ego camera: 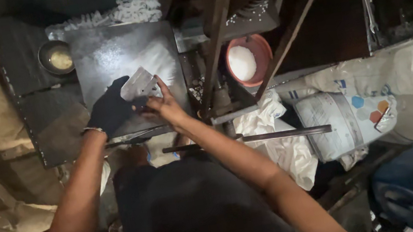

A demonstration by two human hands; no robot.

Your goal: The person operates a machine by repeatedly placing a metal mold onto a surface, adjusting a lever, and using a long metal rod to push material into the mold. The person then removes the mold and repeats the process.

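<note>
Pinching one pale sheet [137, 84], gloved left hand [110, 109] and bare right hand [162, 104] meet beside two bowls.

Black glove on the left hand [109, 111], thin bangle at its wrist, right hand [164, 105] bare, dark top

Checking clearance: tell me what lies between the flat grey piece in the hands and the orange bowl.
In the head view, a slanted dark metal bar crosses between the flat grey piece and orange bowl.
</note>
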